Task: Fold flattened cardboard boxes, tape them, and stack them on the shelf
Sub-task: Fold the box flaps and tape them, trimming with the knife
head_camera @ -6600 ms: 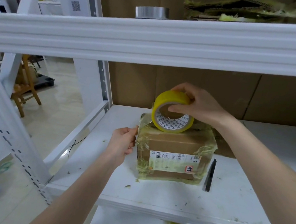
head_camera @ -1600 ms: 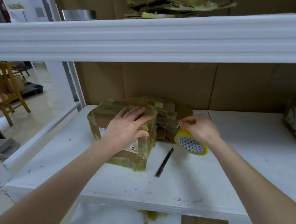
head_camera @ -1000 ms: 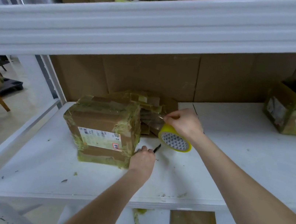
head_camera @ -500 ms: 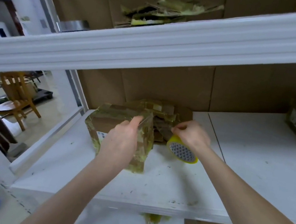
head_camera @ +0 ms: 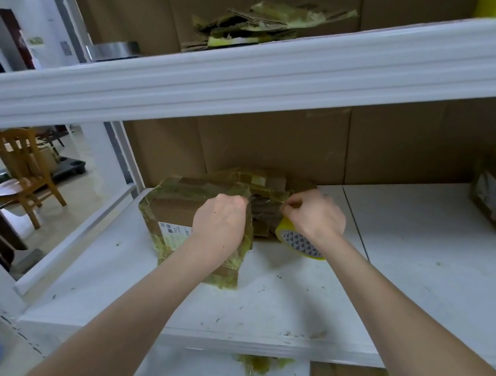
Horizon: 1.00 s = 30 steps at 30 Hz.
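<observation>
Your two bare forearms enter from the lower edge and converge toward the middle. Your left hand (head_camera: 220, 222) lies back-up with a straight wrist, its fingers curled under at the knuckles; what they close on is hidden. Your right hand (head_camera: 317, 215) sits near it, not touching, also back-up. Its thumb and forefinger tips are pinched together on its left side, and the yellow roll of packing tape (head_camera: 299, 244) is held beneath the palm.

Left hand (head_camera: 218, 225) from flat on the box (head_camera: 172, 208) to a fist at its corner, near the tape roll (head_camera: 299, 244)
</observation>
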Each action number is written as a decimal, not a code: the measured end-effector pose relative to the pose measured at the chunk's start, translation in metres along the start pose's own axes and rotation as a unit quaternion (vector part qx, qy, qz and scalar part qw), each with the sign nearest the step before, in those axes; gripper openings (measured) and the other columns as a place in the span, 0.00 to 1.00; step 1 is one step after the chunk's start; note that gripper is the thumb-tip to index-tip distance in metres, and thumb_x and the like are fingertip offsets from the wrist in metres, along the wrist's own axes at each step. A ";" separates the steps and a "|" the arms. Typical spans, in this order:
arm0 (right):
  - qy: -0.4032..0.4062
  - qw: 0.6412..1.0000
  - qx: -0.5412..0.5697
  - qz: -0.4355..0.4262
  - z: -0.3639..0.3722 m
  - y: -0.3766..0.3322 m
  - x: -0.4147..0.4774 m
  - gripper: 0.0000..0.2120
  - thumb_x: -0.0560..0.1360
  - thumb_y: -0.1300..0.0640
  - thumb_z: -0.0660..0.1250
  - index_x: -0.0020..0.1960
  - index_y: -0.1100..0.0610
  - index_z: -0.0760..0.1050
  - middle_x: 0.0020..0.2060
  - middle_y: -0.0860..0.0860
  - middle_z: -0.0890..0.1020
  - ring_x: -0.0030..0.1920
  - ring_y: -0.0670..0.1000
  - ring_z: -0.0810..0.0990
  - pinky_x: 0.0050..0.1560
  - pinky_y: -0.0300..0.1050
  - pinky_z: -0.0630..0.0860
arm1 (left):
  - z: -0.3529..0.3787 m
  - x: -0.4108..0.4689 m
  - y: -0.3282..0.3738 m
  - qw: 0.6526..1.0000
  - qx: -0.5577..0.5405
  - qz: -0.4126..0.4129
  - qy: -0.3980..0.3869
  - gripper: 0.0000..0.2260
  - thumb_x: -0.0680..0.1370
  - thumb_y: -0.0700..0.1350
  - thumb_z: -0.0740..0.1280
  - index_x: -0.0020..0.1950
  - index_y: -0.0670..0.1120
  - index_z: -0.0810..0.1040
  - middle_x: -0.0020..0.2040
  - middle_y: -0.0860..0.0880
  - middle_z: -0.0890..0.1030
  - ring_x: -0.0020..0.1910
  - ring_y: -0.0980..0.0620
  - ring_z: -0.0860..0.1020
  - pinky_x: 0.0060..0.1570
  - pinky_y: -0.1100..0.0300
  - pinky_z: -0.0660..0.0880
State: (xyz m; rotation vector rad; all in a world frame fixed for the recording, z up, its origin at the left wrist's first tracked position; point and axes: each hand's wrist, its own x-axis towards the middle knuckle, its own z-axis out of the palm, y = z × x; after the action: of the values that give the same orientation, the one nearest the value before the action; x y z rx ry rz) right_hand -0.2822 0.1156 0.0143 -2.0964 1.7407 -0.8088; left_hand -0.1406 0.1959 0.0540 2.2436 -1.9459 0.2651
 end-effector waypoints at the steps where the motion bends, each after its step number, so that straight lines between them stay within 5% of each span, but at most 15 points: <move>1: 0.000 1.000 -0.004 -0.001 -0.001 -0.001 0.000 0.09 0.77 0.46 0.63 0.50 0.43 0.82 0.48 0.47 0.83 0.50 0.54 0.80 0.40 0.41 0.72 | 0.000 0.000 0.000 1.000 0.005 0.002 0.002 0.22 0.77 0.30 0.59 0.68 0.47 0.73 0.55 0.42 0.79 0.52 0.42 0.79 0.47 0.54 0.76; 19: 0.023 0.998 -0.051 -0.023 -0.006 -0.016 -0.005 0.10 0.77 0.46 0.60 0.46 0.43 0.81 0.46 0.47 0.83 0.46 0.54 0.80 0.39 0.41 0.72 | -0.003 0.012 0.005 0.995 0.084 0.027 -0.044 0.19 0.75 0.31 0.63 0.66 0.42 0.74 0.56 0.41 0.78 0.54 0.42 0.78 0.45 0.55 0.74; 27: -0.030 0.996 0.086 0.010 -0.013 -0.001 -0.007 0.07 0.72 0.46 0.66 0.37 0.41 0.79 0.45 0.44 0.83 0.47 0.51 0.79 0.44 0.43 0.76 | -0.002 0.009 0.004 0.992 0.117 0.033 -0.034 0.16 0.76 0.31 0.62 0.63 0.41 0.74 0.54 0.42 0.78 0.52 0.42 0.78 0.42 0.56 0.72; 30: -0.003 0.991 0.130 0.038 -0.019 0.013 -0.006 0.05 0.74 0.45 0.66 0.42 0.42 0.80 0.44 0.46 0.82 0.47 0.51 0.78 0.45 0.45 0.76 | 0.006 0.009 0.001 0.992 0.117 0.035 -0.024 0.18 0.76 0.32 0.62 0.64 0.44 0.75 0.52 0.44 0.80 0.50 0.44 0.79 0.40 0.57 0.73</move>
State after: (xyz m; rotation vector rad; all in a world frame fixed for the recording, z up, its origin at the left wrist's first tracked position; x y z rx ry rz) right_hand -0.3047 0.1211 0.0208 -1.8500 1.6032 -0.9493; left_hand -0.1401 0.1862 0.0507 2.3421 -2.1212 0.4758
